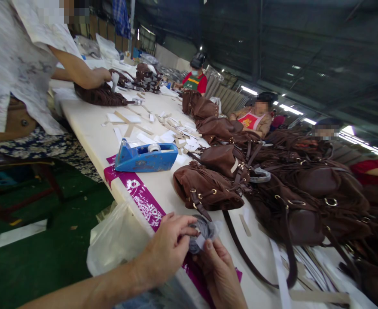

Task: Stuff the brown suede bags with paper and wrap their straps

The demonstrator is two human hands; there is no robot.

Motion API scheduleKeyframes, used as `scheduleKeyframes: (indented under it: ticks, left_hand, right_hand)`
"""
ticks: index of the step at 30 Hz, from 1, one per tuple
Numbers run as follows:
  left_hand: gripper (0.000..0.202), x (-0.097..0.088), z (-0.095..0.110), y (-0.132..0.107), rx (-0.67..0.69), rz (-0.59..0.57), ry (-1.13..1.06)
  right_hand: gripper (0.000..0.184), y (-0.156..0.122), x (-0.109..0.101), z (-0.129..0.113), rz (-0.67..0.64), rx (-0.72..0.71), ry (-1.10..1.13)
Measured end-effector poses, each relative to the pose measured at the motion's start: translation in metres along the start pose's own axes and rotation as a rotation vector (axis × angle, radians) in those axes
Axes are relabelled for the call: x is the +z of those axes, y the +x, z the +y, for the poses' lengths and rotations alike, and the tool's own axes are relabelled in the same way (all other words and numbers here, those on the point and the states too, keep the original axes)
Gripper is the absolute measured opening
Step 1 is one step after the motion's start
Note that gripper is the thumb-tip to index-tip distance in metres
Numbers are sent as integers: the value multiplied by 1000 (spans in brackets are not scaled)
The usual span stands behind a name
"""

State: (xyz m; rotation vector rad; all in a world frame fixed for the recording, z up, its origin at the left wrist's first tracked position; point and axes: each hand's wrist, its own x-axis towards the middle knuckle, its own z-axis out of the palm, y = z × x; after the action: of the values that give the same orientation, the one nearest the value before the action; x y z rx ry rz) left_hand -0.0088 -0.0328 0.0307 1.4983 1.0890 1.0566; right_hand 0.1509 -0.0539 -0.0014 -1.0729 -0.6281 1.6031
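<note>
Fingers are being closed on a grey bundle (201,231) with a pale strip around it, just above the near edge of the worktop (92,124). It is being clamped from its left side by the grip of the left hand (168,249) and from below by the grip of the right hand (219,270). A brown bag (205,189) is being carried by the worktop just beyond, and a blue tape dispenser (145,156) nearer the left edge, beside a purple strip (144,199).

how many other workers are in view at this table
4: one standing at left, one in red at the far end, one behind the bags, one at far right; more may be hidden.
</note>
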Motion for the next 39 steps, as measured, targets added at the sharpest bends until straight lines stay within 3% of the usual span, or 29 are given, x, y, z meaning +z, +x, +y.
scheduleKeyframes:
  ticks: [12, 14, 18, 20, 22, 26, 28, 31, 33, 36, 39]
  left_hand:
    - [53, 11, -8, -19, -10, -13, -52]
    - [50, 13, -13, -21, 154, 20, 53]
    - [55, 19, -29, -24, 681, 54, 427]
    - [56, 20, -35, -23, 793, 54, 462]
    - [47, 16, -36, -20, 689, 62, 331]
    - [28, -2, -23, -8, 223, 159, -14]
    - [23, -9, -16, -3, 139, 160, -72]
    - [19, -10, -13, 0, 71, 59, -67]
    - [18, -7, -17, 0, 33, 12, -77]
    - [16, -5, -27, 0, -9, 9, -148]
    - [16, -12, -34, 2, -2, 54, -116]
  right_hand:
    - [33, -1, 5, 1, -83, -10, -1]
    - [32, -1, 6, 2, -90, -16, 1]
    - [27, 0, 7, 3, -81, -26, 47]
    - [28, 1, 7, 3, -65, -26, 50]
    - [31, 2, 6, 1, -62, -21, 19]
    - [38, 3, 6, -7, -56, -51, -118]
    - [43, 5, 7, -9, -35, -90, -205]
    - [40, 9, 8, -6, -37, -189, -394]
    - [29, 13, 6, -4, -2, -349, -654]
    - [12, 20, -5, -1, 118, -704, -1142]
    - [17, 26, -17, 0, 167, -941, -1551]
